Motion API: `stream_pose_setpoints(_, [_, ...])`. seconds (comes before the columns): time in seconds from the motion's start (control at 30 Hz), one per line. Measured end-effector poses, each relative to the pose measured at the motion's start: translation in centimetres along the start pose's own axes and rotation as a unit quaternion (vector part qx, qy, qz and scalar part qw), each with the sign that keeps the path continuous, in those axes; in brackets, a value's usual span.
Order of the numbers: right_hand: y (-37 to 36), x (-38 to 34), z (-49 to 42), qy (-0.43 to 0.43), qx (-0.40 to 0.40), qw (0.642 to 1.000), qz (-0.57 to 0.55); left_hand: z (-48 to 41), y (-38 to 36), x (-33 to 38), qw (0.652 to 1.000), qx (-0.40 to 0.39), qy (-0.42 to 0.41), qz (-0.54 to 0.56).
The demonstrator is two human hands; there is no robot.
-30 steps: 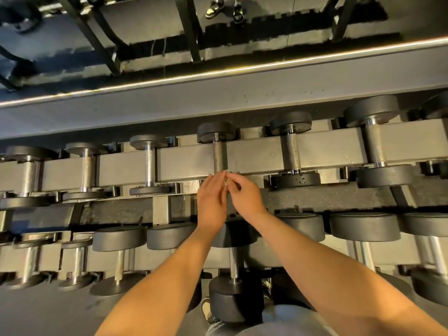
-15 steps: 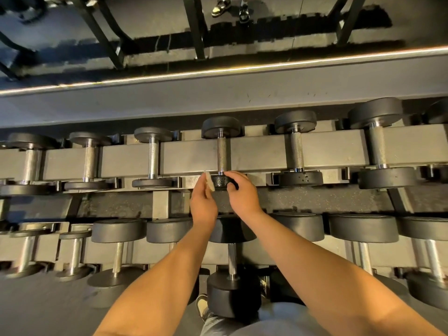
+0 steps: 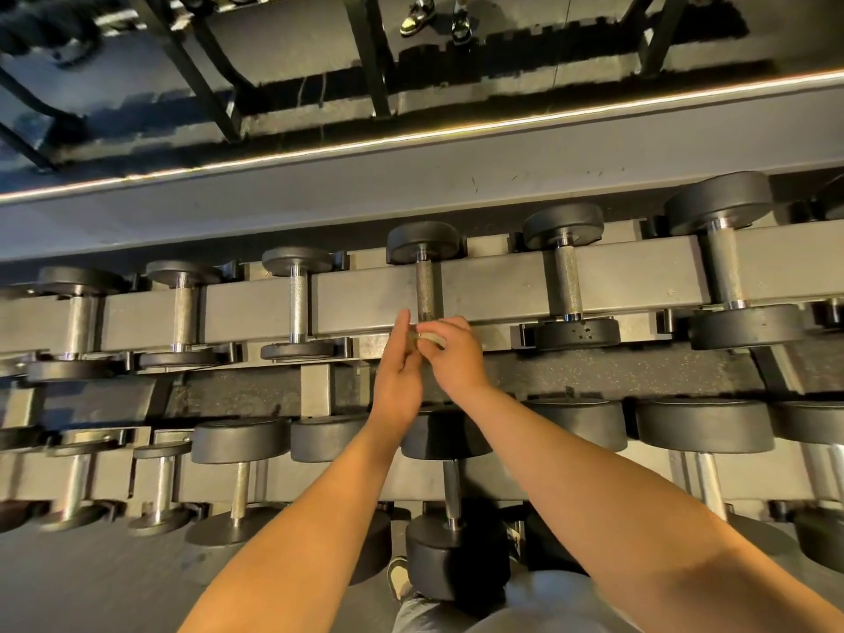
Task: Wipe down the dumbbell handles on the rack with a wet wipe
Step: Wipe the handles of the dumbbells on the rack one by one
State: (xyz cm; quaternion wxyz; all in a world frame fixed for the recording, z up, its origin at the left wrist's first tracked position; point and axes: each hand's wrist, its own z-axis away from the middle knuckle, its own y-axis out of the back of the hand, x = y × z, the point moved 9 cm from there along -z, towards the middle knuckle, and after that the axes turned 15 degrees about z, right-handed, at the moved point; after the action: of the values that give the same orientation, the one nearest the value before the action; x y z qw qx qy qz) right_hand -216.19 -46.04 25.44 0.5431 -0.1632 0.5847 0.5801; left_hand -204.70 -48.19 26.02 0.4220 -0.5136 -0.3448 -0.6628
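Black dumbbells with knurled steel handles lie in two rows on a grey rack. Both my hands meet at the near end of the middle top-row dumbbell handle, covering its front weight. My right hand has its fingers curled round a small pale wet wipe. My left hand is beside it with straight fingers pointing up, touching the wipe's left side. Most of the wipe is hidden between the hands.
More dumbbells flank the middle one: one handle to the left, another to the right. The lower row holds larger dumbbells, one right under my arms. A mirror above the rack reflects a person's shoes.
My hands closed together again over the dumbbell's front weight, which showed between them half a second ago. The wipe went from beside my left fingers into my right hand's fingers.
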Motion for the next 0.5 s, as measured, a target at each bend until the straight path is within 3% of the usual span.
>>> stream_pose_setpoints(0.13, [1.6, 0.7, -0.2, 0.006, 0.029, 1.0, 0.001, -0.8, 0.1, 0.1, 0.995, 0.041, -0.036, -0.084])
stream_pose_setpoints(0.3, [4.3, 5.1, -0.5, -0.099, 0.109, 0.989, 0.006, -1.4, -1.1, 0.9, 0.972, 0.019, -0.132, -0.193])
stream_pose_setpoints(0.5, [2.5, 2.7, -0.4, -0.006, 0.053, 0.999, -0.013, -2.5, -0.7, 0.7, 0.971, 0.062, -0.106, -0.207])
